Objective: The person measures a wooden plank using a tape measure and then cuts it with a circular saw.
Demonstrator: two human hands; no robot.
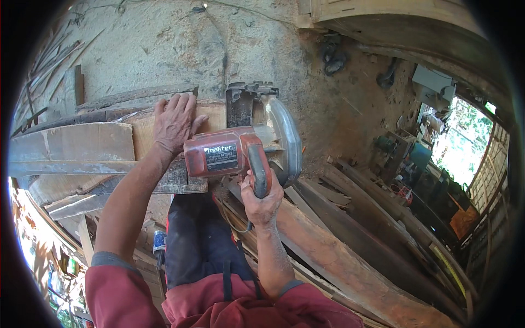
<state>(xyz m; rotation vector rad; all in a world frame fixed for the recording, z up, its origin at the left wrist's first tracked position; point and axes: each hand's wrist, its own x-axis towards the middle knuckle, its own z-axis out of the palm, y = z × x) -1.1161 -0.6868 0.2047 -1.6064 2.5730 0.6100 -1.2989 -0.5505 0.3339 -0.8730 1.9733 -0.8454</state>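
With twelve o'clock straight ahead of the person, the circular saw (pixel 219 153) sits at the three o'clock end of a pale board (pixel 143 134), in the middle of the view. The key relation is a crossing: the board's long axis runs roughly from nine to three, while the saw's curved blade guard (pixel 291 143) runs close to twelve and six, so the two stand nearly square to each other. The blade itself is hidden, and I cannot tell whether it touches wood or is turning.

The right hand (pixel 262 201) is wrapped around the saw's handle (pixel 259 168); whether a finger presses the trigger cannot be seen. From this hand the red motor body lies toward ten or eleven, the guard toward one, and the pale board toward ten.

The left hand (pixel 176 121) lies palm down on the board, holding nothing, its fingers toward twelve and its thumb spread toward two. From it the saw's metal base plate (pixel 239 113) is at three and the motor body at four, just beside the wrist. The right hand is the one on the saw; the left is nearer the board's middle, on the guard's nine o'clock side. A grey plank (pixel 90 142) lies toward eight from the left hand.
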